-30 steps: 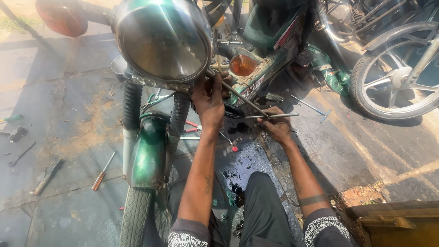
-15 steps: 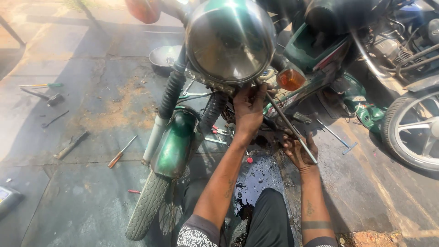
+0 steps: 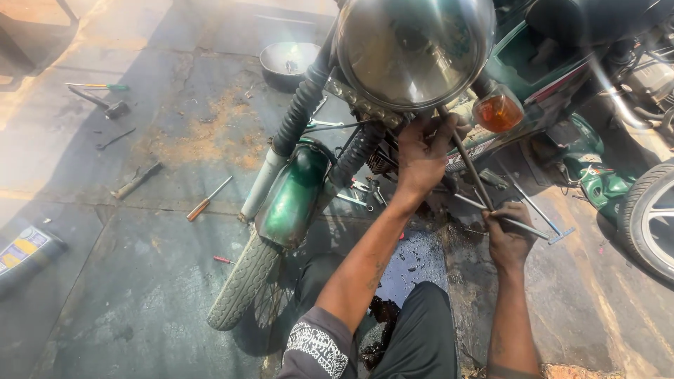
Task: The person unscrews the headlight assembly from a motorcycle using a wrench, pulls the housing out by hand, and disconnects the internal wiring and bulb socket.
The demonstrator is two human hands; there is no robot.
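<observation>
Motorcycle repair, seen from above. The left hand (image 3: 421, 151) grips the bracket under the headlight (image 3: 414, 49), fingers closed on it. The right hand (image 3: 509, 235), lower and to its right, pinches a long rod (image 3: 467, 161) running up toward the left hand. Work appears mid-course: the fender (image 3: 291, 193) remains mounted, and tools (image 3: 207, 198) lie loose on the floor (image 3: 140, 281).

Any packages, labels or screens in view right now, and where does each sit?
Labelled container: lying on the ground at the far left edge, dark body with a yellow and blue label, partly cut off.
Stripe decal: on the green motorcycle's tank side, upper right, a thin red and white band.
No screens or signs show.
</observation>
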